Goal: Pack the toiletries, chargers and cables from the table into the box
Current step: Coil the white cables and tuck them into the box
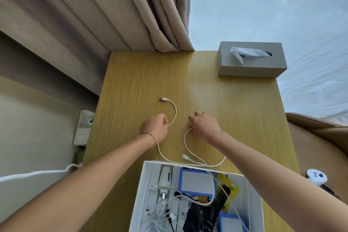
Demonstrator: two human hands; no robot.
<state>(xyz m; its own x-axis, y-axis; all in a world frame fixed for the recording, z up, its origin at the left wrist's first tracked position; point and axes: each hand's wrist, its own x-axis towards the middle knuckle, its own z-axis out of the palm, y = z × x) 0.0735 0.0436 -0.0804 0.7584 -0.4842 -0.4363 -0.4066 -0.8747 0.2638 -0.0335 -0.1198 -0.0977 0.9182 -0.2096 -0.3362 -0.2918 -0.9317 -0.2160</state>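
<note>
Head view shows us both hands low over the middle of the surface, each on the same white cable. Our left hand (155,127) has its fingers (164,119) curled round the cable (174,113) where it bends; from there one end arcs away to a plug lying toward the far edge. Our right hand (204,127) is curled too, fingertips down near a second loop of the cable, though we cannot tell for certain whether it pinches the cord or only rests on it.

From the hands the cable trails back toward the near edge, where its slack and other plug lie just beside the far wall of the white box (252,190). That box already holds chargers, tangled white leads and blue-framed packs, so we judge the packing well along, with this cable the only loose task item we can see on the surface.

To do this step well, we should gather the cord into neat loops between the two hands, drawing in the far plug first, and keep the slack from snagging the box wall. Then we lower the coil in as one bundle.

A grey tissue box (252,64) stands at the far right corner, well apart.
</note>
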